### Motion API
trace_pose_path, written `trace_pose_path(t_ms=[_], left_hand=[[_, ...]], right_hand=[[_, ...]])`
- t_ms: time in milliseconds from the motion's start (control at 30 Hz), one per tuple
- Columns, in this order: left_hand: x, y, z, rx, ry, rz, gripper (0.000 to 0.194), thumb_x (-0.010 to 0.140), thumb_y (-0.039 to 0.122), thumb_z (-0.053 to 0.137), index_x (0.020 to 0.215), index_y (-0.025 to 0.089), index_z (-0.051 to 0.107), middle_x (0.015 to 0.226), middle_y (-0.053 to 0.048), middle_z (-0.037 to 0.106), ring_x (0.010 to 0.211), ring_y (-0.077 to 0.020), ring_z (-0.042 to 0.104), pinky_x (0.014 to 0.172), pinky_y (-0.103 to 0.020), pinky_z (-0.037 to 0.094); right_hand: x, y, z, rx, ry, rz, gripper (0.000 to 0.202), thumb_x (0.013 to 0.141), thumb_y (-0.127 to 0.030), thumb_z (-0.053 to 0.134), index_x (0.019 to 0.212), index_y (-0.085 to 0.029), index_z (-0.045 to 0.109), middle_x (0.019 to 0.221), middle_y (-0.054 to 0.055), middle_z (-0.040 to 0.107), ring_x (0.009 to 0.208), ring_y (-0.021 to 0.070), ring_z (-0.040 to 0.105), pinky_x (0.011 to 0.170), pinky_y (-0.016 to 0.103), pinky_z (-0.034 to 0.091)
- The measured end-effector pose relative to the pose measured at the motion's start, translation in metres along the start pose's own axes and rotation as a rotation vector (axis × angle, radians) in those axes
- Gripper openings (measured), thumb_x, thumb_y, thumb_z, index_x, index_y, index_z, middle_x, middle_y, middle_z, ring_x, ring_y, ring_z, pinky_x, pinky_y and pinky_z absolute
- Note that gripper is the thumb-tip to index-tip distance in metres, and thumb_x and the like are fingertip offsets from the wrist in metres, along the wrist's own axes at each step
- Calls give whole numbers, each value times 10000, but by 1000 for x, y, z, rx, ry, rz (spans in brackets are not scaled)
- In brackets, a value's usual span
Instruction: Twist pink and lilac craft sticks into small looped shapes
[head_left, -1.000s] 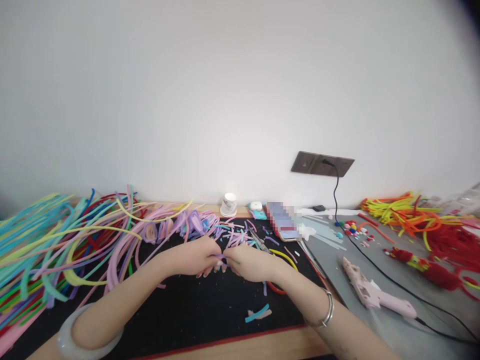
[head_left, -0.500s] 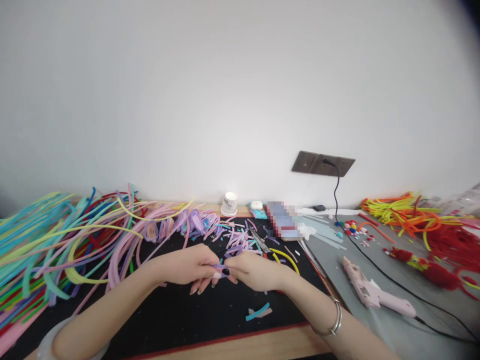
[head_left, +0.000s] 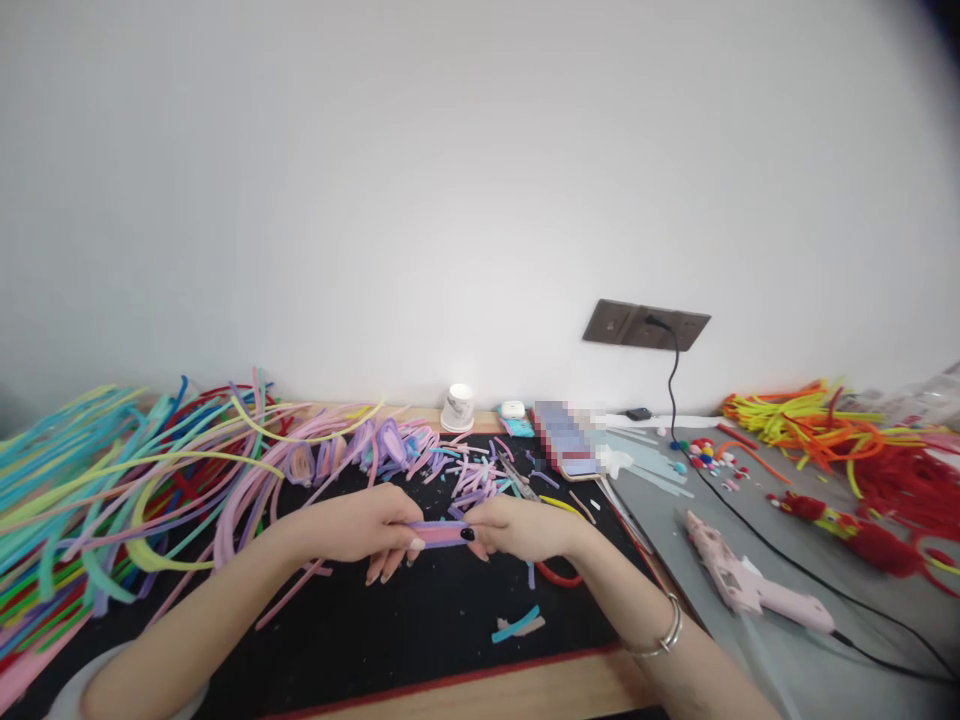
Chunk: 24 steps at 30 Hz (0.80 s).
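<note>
A short flat strip of pink and purple pipe cleaners [head_left: 441, 534] is stretched level between my two hands, above the black mat [head_left: 420, 630]. My left hand [head_left: 379, 530] pinches its left end between thumb and fingers. At its right end, my right hand [head_left: 510, 528] grips it, the dark-nailed thumb on top. Behind the hands lies a heap of short cut pipe cleaner pieces [head_left: 476, 482]. Scissors [head_left: 517, 478] with yellow and red handles lie just beyond my right hand, partly hidden by it.
Long loose pipe cleaners [head_left: 142, 480] cover the left side. A paper cup [head_left: 457, 408] and a phone [head_left: 566, 440] stand by the wall. To the right are a pink glue gun [head_left: 750, 580] with its cord, small pompoms [head_left: 705, 455] and a red pipe cleaner figure [head_left: 862, 540].
My hands have moved apart, the left one to the left and the right one to the right. More of the pink and purple strip now shows between them.
</note>
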<state>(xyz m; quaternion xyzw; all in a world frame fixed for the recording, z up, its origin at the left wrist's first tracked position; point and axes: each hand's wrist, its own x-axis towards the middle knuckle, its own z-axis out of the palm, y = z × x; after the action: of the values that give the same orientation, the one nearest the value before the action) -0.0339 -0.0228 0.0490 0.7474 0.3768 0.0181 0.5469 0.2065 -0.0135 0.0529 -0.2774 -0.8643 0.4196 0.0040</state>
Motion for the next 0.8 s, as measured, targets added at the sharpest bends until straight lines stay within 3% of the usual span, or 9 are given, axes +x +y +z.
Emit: trace_pose_path(t_ms=[133,267,367,467,633,800], left_hand=[[0,-2,-3,44,-3,-46,194,826,306,459,708,177,543,557,10,611,499,-133,589,521,-219,455],[5,15,2,304,126,68,160,802,242,487,685,177,573,737,-23,691,741,-167,642,705,-249,464],[13,24,8,339,110,81,241,840,239,439,651,175,573,641,-19,648,664,-157,614,672,-243,452],[20,23,10,234,40,79,302,885,287,393,666,177,569,500,18,544,513,-139,557,578,-236,437],[23,17,4,-10,-109,141,398,914,436,389,648,175,530,486,36,509,449,-110,526,534,-218,419],[26,8,4,-292,-91,161,435,866,546,466,628,181,486,414,74,406,393,-93,429,493,-220,407]], right_hand=[[1,-1,-2,-85,25,-6,228,834,-62,376,672,-158,504,663,-18,501,613,99,450,612,207,365],[8,-3,-2,-142,56,-7,225,827,-56,375,660,-162,483,651,-22,485,592,96,436,602,207,356],[13,-4,1,-145,54,-16,209,799,-37,384,670,-162,492,686,-15,525,610,97,465,613,206,367],[13,-5,2,-154,45,-29,216,797,-29,378,700,-155,524,740,3,575,659,105,504,646,211,383],[6,-10,-3,-190,27,-64,238,820,-29,361,779,-152,561,778,16,608,671,109,522,641,211,385],[0,-24,-2,-407,169,-10,212,852,-61,383,798,-162,562,727,18,614,655,126,532,611,223,347]])
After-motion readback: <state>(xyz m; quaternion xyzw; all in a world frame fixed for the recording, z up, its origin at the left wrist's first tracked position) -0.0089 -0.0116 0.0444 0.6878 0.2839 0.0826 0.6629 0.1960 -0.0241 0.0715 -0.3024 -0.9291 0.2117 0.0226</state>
